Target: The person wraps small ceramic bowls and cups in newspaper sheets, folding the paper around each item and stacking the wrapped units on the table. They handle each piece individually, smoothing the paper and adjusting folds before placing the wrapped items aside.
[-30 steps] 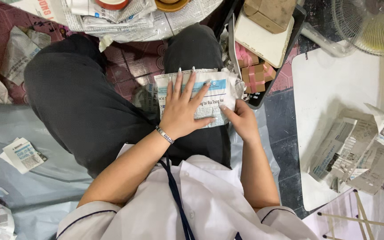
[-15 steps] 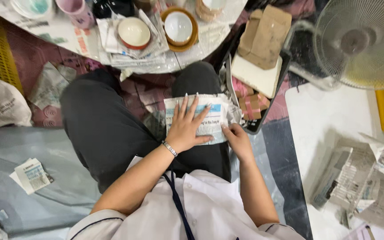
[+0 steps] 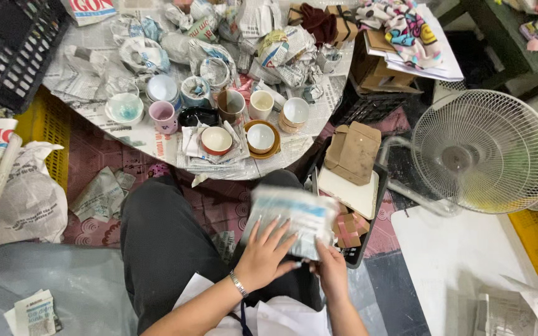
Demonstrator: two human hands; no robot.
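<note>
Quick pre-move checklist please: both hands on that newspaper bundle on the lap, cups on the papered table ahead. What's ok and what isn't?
1. Left hand flat on the newspaper bundle, fingers spread: ok.
2. Right hand at the bundle's lower right edge: ok; whether it actually grips, cannot tell.
3. Bundle closed all round: cannot tell, it is blurred.
4. Bundle supported on the lap: ok.
5. Cups on the table upright, such as the pink cup and the white bowl on its brown saucer: ok.
6. Fan clear of both hands: ok.
</note>
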